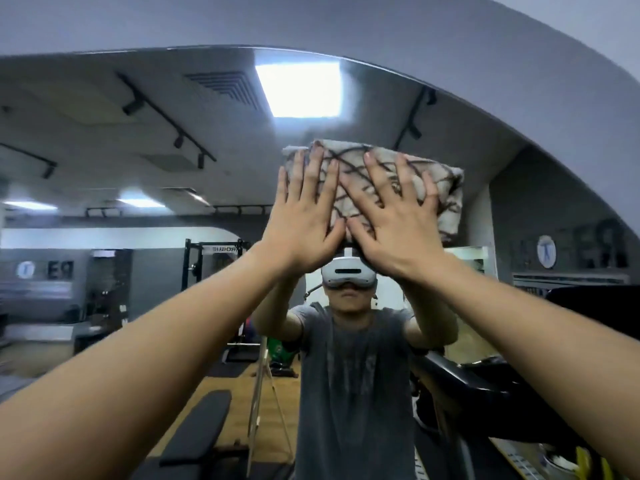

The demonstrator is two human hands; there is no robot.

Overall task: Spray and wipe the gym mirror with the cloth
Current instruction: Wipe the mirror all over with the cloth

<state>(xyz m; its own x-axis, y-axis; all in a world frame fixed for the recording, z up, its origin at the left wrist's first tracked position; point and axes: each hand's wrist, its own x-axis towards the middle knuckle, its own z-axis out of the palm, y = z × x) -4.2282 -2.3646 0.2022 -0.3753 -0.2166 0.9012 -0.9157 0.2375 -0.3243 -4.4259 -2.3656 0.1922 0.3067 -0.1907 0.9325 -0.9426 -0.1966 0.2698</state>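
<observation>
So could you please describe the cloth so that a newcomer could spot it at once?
Find the big wall mirror ahead. Against it at head height, the left hand and right hand press the cloth flat. It is a folded beige rectangle crossed by dark brown lines, the only patterned thing there.

Black bench (pixel 199 431), squat rack (pixel 194 261), ceiling light (pixel 299 89).

Seemingly nubby woven cloth (pixel 433 188) on glossy mirror (pixel 104 168).

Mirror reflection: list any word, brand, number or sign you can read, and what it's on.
"ROGUE", mirrored: crossbar of the black rack reflected in the mirror.
"P3", mirrored: grey wall at left; reading uncertain.
Round logos and large wall letters at right: too blurred to read.
Cloth: pattern only, no text.
</observation>
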